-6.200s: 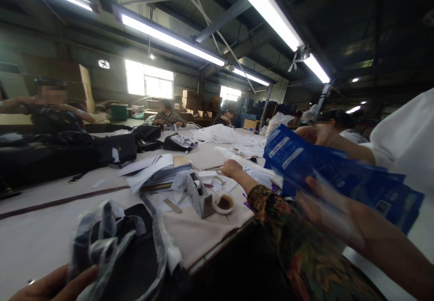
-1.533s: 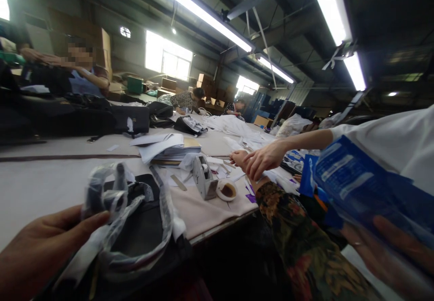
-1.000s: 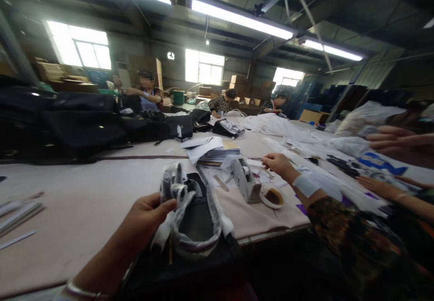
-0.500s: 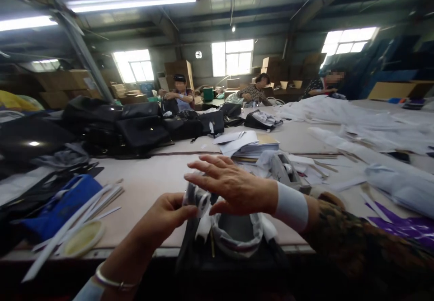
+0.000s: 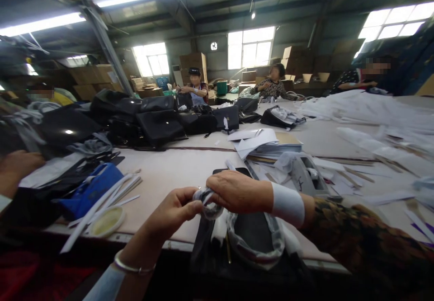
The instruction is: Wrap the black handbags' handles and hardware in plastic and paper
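Note:
My left hand (image 5: 176, 208) and my right hand (image 5: 235, 191) are both closed on a plastic-wrapped strap (image 5: 210, 205) at the table's near edge. The strap loops down in crinkled clear film (image 5: 257, 249) over a black bag (image 5: 252, 228) lying in front of me. The left hand pinches the wrapped end with thumb and fingers. The right hand wraps over it from the other side. A bangle sits on my left wrist, a white cuff on my right.
A tape dispenser (image 5: 307, 176) and a stack of papers (image 5: 267, 142) lie right of centre. A blue bag (image 5: 90, 192), white strips and a small dish (image 5: 106, 221) sit left. Black bags (image 5: 149, 122) pile across the beige table (image 5: 169, 174). Several people sit at the far side.
The camera swung left from a neighbour with blue packets to the table. My right hand, open half a second ago, has closed on the wrapped strap beside my left hand.

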`<state>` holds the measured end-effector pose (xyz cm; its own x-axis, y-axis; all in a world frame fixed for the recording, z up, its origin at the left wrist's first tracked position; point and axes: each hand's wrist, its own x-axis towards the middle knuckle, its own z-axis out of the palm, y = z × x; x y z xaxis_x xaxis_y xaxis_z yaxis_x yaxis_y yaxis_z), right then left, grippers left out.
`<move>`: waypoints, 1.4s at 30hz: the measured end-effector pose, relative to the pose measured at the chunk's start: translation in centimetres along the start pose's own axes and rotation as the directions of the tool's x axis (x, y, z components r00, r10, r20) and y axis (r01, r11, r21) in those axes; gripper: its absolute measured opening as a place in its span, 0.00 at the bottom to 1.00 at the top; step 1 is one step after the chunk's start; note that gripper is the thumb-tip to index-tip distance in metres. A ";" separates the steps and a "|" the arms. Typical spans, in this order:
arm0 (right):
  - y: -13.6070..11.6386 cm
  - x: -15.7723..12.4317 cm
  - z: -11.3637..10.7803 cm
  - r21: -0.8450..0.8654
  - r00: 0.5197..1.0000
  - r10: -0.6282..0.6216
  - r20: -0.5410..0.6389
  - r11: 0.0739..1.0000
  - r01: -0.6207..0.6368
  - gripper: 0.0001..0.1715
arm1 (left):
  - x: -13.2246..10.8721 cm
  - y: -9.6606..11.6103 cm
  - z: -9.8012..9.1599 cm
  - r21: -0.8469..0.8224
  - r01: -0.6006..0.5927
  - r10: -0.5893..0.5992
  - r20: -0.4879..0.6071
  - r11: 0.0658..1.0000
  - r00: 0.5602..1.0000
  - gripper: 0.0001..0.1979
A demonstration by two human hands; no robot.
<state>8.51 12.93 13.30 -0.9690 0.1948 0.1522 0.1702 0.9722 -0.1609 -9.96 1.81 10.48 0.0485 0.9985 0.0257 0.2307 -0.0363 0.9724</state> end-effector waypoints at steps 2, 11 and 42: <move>-0.2 0.5 0.2 -0.092 0.999 0.037 -0.029 0.995 -0.039 0.15 | -0.1 -0.4 0.4 0.204 -0.061 0.075 -0.063 0.977 0.995 0.17; 0.0 1.3 0.9 -0.166 0.993 -0.055 -0.107 0.985 0.036 0.12 | -0.6 -1.9 0.4 0.631 -0.260 0.465 -0.181 0.731 0.867 0.10; 1.5 -0.2 1.8 0.466 0.989 0.123 -0.076 0.882 -0.074 0.15 | 0.4 -3.8 4.0 -0.465 -0.317 0.211 -0.265 0.827 0.941 0.15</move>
<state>8.59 14.10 11.27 -0.9241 0.3225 0.2051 0.1382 0.7822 -0.6075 -6.93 2.18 5.91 -0.1634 0.9427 0.2911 -0.2762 -0.3269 0.9038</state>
